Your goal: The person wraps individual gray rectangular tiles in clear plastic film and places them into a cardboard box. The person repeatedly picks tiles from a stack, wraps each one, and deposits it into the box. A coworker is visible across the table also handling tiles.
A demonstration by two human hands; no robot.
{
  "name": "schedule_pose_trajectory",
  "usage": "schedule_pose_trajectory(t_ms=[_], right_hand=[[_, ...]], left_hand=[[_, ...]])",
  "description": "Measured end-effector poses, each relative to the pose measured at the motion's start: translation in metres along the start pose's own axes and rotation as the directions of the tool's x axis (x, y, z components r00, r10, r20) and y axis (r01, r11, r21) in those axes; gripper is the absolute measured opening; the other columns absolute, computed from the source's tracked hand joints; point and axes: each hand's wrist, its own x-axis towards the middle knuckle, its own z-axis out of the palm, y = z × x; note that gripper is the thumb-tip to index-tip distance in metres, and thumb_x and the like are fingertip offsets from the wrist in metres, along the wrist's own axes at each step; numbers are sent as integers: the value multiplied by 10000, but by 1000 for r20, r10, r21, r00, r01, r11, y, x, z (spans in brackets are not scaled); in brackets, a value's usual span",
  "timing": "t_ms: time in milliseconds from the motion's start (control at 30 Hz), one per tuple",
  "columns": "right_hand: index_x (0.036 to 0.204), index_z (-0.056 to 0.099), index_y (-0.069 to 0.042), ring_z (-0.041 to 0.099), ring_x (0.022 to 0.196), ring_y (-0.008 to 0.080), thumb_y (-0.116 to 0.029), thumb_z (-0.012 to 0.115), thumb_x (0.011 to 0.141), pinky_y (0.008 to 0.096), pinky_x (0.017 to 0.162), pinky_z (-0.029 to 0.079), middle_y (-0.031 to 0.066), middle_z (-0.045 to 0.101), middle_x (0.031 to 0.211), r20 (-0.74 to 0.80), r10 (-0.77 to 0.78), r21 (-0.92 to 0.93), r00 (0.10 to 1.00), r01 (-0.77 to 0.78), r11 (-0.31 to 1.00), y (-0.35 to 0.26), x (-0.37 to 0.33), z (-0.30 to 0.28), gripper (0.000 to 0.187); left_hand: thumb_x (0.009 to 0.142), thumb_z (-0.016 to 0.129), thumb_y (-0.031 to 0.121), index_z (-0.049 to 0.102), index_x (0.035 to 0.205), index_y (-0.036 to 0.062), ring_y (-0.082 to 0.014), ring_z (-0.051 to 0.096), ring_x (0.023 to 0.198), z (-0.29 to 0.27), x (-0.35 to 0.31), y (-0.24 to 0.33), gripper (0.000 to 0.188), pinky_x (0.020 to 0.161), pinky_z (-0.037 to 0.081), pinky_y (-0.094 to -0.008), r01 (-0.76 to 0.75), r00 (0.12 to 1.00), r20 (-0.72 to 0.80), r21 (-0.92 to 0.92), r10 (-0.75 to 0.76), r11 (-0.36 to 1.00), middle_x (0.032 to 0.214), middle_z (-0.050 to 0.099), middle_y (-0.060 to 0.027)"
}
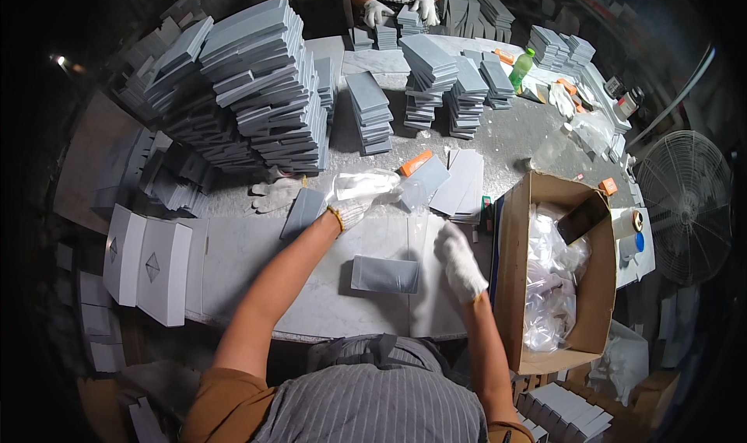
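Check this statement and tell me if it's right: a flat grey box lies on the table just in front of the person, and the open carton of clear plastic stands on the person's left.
Not quite: the head view shows the open carton of clear plastic on the person's right. The flat grey box does lie on the table just in front.

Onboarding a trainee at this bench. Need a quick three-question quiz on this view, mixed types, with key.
1. True or false: the left hand and right hand are both gloved.
2. The flat gray box in front of the person is:
A) in the left hand
B) in the right hand
C) on the table, touched by neither hand
3. Fill in: the open cardboard box holds crumpled, see-through ____.

Key: 1. True. 2. C. 3. Plastic.
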Motion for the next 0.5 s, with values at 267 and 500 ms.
schedule_pose_trajectory(t_ms=[267, 500], right_hand=[[1080, 688, -124, 629, 1019, 296, -358, 738, 817, 361, 900, 492, 112, 642, 1135, -34, -157, -707, 987, 88, 702, 32, -28, 59, 356], [965, 712, -59, 669, 838, 246, -224, 693, 880, 326, 790, 507, 105, 686, 912, -276, -408, -808, 870, 19, 588, 53, -14, 65, 187]], left_hand=[[953, 612, 220, 651, 1158, 12, -119, 617, 934, -52, 53, -56, 294, 837, 495, -248, 126, 976, -187, 78, -110, 989, 1044, 673, -52], [848, 733, 375, 463, 1305, -30, -298, 585, 1137, -38, -33, -45, 668, 948, 469, -392, 189, 778, -580, 583, 242, 790, 1256, 585, -218]])
